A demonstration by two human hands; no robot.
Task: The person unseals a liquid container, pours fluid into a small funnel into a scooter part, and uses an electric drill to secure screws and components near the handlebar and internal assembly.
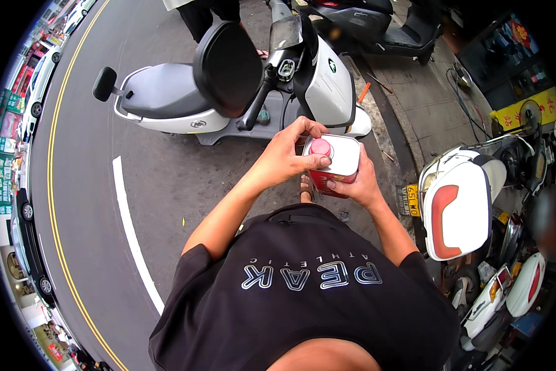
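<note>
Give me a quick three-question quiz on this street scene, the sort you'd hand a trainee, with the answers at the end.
1. True or false: the right hand holds the can.
2. Which hand is nearer the pink cap?
3. Pick one. The scooter just beyond the can has a seat that is: a) yellow, b) red, c) grey.

Key:
1. True.
2. The left hand.
3. c) grey.
</note>
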